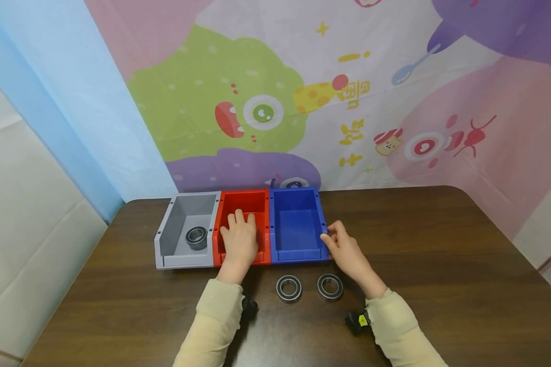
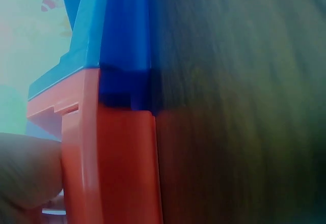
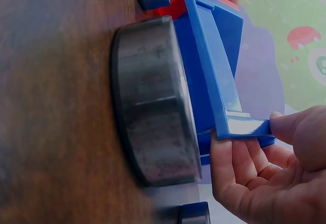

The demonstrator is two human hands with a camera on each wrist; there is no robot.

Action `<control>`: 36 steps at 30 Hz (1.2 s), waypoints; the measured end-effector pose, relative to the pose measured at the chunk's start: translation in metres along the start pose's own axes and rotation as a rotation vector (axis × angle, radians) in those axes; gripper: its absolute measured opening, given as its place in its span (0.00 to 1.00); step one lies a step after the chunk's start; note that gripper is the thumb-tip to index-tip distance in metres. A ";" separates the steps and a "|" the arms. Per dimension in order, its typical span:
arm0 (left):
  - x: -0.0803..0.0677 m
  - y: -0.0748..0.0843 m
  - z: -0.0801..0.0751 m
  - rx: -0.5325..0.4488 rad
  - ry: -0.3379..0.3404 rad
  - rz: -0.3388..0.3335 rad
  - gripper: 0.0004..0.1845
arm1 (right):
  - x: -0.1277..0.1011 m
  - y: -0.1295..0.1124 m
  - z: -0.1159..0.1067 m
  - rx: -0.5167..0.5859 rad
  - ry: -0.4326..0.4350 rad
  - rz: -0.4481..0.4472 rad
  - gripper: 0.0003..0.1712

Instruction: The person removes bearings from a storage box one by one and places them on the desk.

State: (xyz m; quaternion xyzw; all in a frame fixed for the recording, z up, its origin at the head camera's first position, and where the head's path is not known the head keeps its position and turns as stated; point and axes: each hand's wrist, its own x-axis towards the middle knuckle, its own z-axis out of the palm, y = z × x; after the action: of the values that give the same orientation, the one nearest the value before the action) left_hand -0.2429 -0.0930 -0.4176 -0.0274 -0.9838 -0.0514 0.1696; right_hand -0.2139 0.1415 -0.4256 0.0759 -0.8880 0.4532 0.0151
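Observation:
My left hand (image 1: 240, 242) reaches into the red bin (image 1: 263, 257), fingers pointing down inside it. In the left wrist view, part of that hand (image 2: 28, 170) shows behind the red wall (image 2: 127, 168), beside a small pale edge too little seen to name. What its fingertips hold, if anything, is hidden. My right hand (image 1: 347, 252) grips the right wall of the blue bin (image 1: 298, 224). In the right wrist view, the thumb lies on top of the rim and the other fingers (image 3: 244, 163) curl underneath. Two ball bearings (image 1: 279, 289) (image 1: 320, 287) lie flat in front of the bins.
A grey bin (image 1: 183, 262) stands left of the red one, with a dark ball bearing (image 1: 197, 246) inside. The three bins form a row on the brown wooden table (image 1: 418, 244). Behind them hangs a cartoon-printed cloth (image 1: 188, 102).

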 end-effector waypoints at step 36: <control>-0.048 -0.017 -0.036 -0.396 0.122 0.240 0.21 | 0.003 0.002 0.001 -0.014 0.003 0.001 0.11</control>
State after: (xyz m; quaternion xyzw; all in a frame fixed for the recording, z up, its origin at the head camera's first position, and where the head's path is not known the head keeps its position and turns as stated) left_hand -0.1865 -0.1152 -0.4015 -0.1737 -0.9321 -0.2243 0.2251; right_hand -0.2168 0.1415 -0.4280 0.0746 -0.8912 0.4471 0.0166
